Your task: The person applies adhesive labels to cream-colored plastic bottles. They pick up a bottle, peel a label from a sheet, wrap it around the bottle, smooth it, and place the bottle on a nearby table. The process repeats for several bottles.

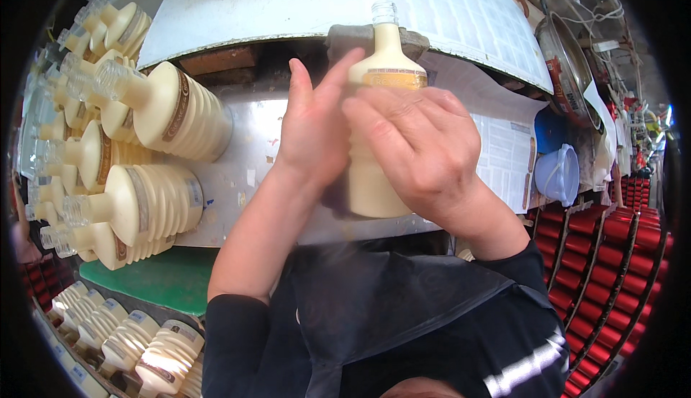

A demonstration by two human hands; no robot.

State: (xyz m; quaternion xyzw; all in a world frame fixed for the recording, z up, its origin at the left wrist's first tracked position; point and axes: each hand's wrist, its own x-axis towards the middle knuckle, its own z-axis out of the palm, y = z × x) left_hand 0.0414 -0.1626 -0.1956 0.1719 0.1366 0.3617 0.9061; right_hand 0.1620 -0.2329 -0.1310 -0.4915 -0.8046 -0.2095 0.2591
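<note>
A cream-coloured glass bottle [376, 182] lies in front of me, its clear threaded neck pointing away. Its shoulder end rests by a grey padded support [350, 40]. A gold band label [394, 78] shows near the shoulder. Across the bottle's body lies my right hand [425, 135], fingers stretched out and pressed flat over it, hiding its middle. My left hand [314, 124] is at the bottle's left side, thumb and fingers apart, palm turned toward the glass. Whether the left palm touches the bottle I cannot tell.
Several similar ribbed cream bottles [187, 114] are stacked at the left. More stand in a crate [137, 340] at lower left, beside a green board [155, 279]. A raised white shelf [288, 9] spans the back. Right are a lilac bucket [558, 175] and red racked cylinders [597, 268].
</note>
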